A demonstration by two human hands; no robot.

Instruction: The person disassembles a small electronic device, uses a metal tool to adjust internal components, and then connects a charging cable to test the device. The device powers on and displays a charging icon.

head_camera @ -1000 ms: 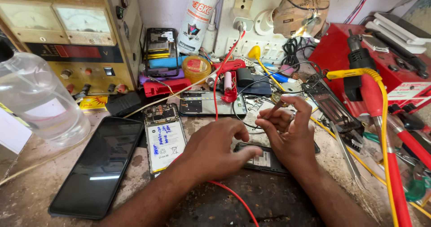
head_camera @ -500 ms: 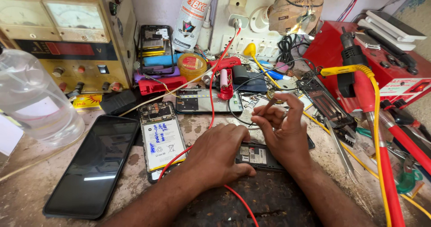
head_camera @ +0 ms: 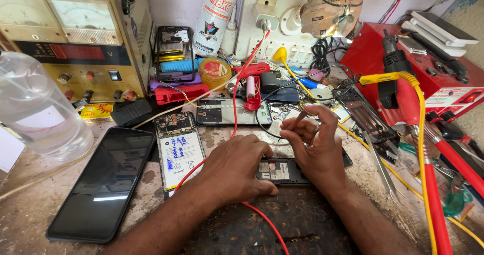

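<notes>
Sprawling across the whole view is a cluttered workbench (head_camera: 30, 209), and at ten o'clock on it a beige power supply (head_camera: 70, 38) with two dial meters is standing against the wall. A red machine (head_camera: 433, 78) is sitting at two o'clock, with a clear plastic bottle (head_camera: 35, 109) lying at nine o'clock. A black smartphone (head_camera: 103, 182) is lying screen-up at eight o'clock, and just beside it, toward the centre, an opened phone (head_camera: 177, 149) is showing its white battery.

The person's left hand (head_camera: 234, 167) is pressing palm-down at six o'clock, fingers curled and closed over the left end of a small opened handset (head_camera: 280, 172), which is lying flat at the centre of the bench between both hands. A red wire (head_camera: 237, 109) is running from twelve o'clock down under this wrist.

The right hand (head_camera: 317, 144) is hovering just at the handset's three o'clock side, thumb and fingers pinching a thin dark probe (head_camera: 297, 120) that is pointing up toward twelve o'clock. Metal tweezers (head_camera: 382, 167) are lying at four o'clock, near that hand. A yellow round tin (head_camera: 215, 71) is standing at twelve o'clock.
</notes>
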